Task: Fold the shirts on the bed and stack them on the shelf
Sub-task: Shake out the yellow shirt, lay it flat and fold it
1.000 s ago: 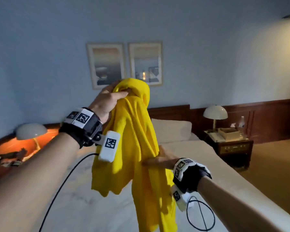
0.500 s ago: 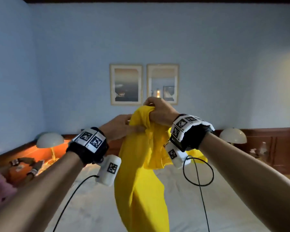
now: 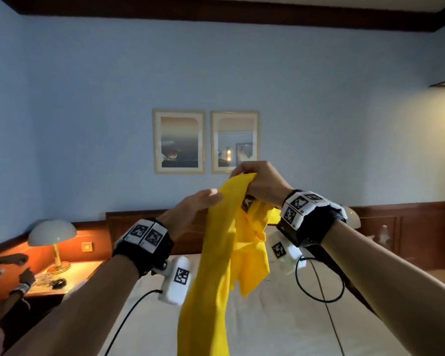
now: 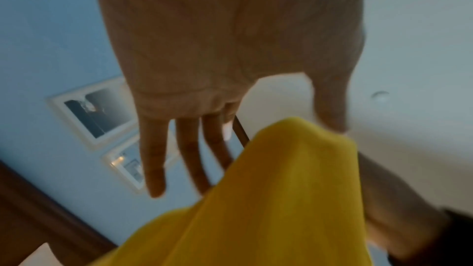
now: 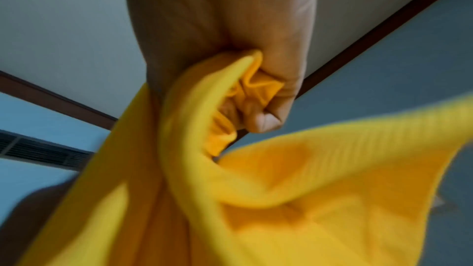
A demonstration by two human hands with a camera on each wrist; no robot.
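A yellow shirt (image 3: 216,265) hangs in the air over the white bed (image 3: 280,325), bunched at its top. My right hand (image 3: 262,181) grips that bunched top in a fist; the right wrist view shows the fingers (image 5: 266,108) curled round gathered cloth (image 5: 307,189). My left hand (image 3: 198,204) is just left of the shirt's upper edge. Its fingers (image 4: 153,159) are straight and spread, with the thumb beside the fabric (image 4: 268,199). The shirt's lower end runs out of the head view. No shelf is in view.
A dark wooden headboard (image 3: 139,222) runs behind the bed. A lit lamp (image 3: 52,232) stands on the left nightstand (image 3: 75,273), where another person's hand (image 3: 26,278) reaches in. A second lamp (image 3: 352,217) is at the right. Cables hang from my wrists.
My right hand rose from the shirt's middle and took hold of its top. My left hand, which held the top, has let go and now stands open beside it.
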